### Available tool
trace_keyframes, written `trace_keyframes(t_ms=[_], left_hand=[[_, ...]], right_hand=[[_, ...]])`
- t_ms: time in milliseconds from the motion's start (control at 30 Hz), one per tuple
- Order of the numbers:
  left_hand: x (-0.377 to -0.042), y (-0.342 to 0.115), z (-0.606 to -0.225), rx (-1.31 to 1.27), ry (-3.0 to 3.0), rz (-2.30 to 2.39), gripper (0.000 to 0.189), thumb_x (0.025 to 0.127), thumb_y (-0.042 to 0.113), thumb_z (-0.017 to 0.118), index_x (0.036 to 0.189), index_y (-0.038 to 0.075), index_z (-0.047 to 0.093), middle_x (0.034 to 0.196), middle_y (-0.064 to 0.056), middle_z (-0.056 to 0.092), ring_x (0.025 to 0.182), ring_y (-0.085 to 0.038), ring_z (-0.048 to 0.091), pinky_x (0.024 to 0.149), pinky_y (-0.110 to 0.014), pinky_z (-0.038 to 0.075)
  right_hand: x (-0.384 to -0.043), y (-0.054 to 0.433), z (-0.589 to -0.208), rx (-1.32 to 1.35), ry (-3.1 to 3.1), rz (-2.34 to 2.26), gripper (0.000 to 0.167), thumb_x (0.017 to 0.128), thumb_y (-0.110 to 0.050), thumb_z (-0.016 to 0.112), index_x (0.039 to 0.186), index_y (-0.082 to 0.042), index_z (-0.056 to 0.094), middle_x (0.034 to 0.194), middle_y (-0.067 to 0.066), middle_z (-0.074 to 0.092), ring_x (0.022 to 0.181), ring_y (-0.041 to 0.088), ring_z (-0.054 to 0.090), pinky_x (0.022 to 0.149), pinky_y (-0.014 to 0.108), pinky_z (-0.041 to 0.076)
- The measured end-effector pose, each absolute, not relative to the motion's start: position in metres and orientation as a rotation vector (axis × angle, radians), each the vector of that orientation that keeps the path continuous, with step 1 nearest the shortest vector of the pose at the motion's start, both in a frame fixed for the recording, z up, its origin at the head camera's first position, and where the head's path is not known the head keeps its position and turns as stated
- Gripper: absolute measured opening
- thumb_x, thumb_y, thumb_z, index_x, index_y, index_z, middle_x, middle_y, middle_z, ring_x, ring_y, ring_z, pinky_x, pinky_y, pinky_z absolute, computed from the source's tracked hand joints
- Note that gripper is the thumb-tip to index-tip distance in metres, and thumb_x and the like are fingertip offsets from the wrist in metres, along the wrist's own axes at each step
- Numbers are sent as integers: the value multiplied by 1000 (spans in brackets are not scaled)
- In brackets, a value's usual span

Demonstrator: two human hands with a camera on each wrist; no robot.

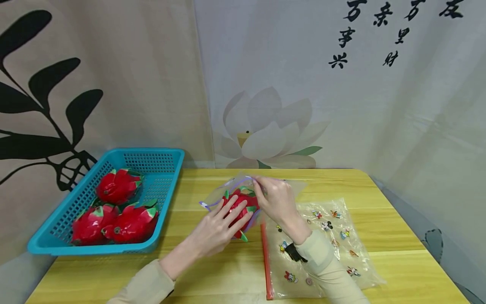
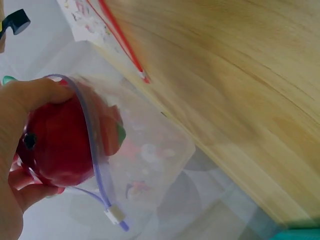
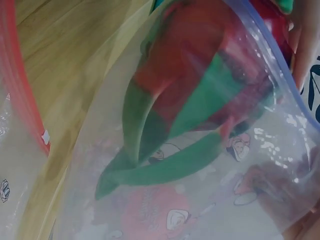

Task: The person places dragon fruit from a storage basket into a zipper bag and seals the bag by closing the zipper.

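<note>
A red dragon fruit (image 2: 62, 142) with green-tipped scales sits partly inside a clear zip bag (image 2: 155, 150) that has a purple zip edge and a white slider (image 2: 115, 214). My left hand (image 1: 217, 230) grips the fruit's outer end, thumb and fingers around it at the bag's mouth. On the far right side of the mouth, my right hand (image 1: 279, 200) pinches the bag's edge. Through the plastic in the right wrist view, the fruit's long green leaves (image 3: 175, 162) point into the bag. Printed figures show faintly on the film.
At the left stands a blue plastic basket (image 1: 167, 185) holding three dragon fruits (image 1: 130, 226). A second clear bag with cartoon prints and a red zip (image 1: 267, 261) lies flat on the wooden table (image 1: 212, 278), under my right forearm. A printed curtain (image 1: 379, 109) hangs behind the table.
</note>
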State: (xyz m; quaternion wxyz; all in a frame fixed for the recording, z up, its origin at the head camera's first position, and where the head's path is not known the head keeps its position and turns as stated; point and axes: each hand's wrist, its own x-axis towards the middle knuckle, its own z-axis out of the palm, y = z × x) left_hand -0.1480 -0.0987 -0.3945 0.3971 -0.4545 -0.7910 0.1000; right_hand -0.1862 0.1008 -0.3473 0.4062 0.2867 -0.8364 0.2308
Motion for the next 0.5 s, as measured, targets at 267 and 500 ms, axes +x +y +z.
trace_keyframes(t_ms=[267,500], left_hand=[[-150,-100,-397,-1153,-1977,257,74,63,34,85,127,13,56,131,-13,58,122,-35,56,94,-43,53],[-153,-99,-399,-1214,-1901,287,75,63,39,86,129,16,57,130,-9,59,119,-29,59,96,-42,51]], right_hand=[[-187,101,-347,723,-2123,594,15,87,-8,62,92,-2,74,77,7,74,56,15,66,51,25,53],[-189,100,-348,695,-2138,579,15,88,-9,62,92,-3,74,78,8,74,56,16,66,51,27,53]])
